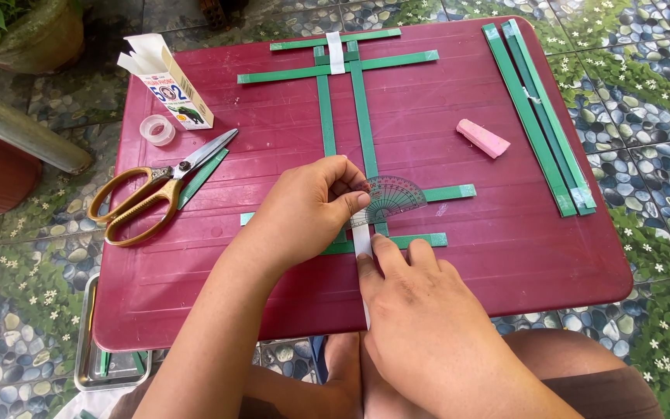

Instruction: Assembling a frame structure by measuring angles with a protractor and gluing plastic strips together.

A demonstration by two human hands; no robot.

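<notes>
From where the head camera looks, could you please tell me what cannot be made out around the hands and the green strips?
- White strip: its upper end is hidden under the left hand, its lower part under the right hand.
- Protractor: left part covered by the left hand's fingers.
- Green strip frame: the lower joints are hidden by both hands.
- Metal tray: mostly hidden beneath the red table.

Clear half-round protractor [394,198] flat on green strip frame [363,124], white strip [362,242] lying lengthwise toward table's near edge, pinned under fingertips
</notes>
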